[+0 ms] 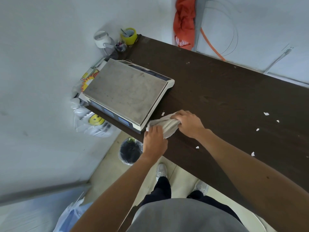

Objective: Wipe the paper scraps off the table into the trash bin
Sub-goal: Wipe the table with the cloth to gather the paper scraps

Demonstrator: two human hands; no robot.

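Cloth [167, 126] — gripped: left hand [155, 142], right hand [188, 123]

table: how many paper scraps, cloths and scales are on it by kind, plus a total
paper scraps: 6
cloth: 1
scale: 1
total: 8

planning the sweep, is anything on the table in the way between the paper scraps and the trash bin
No fixed obstacle: bare table runs from the paper scraps to the near edge above the trash bin. Only the cloth, gripped by the left hand and right hand, lies between. The scale sits close beside that edge.
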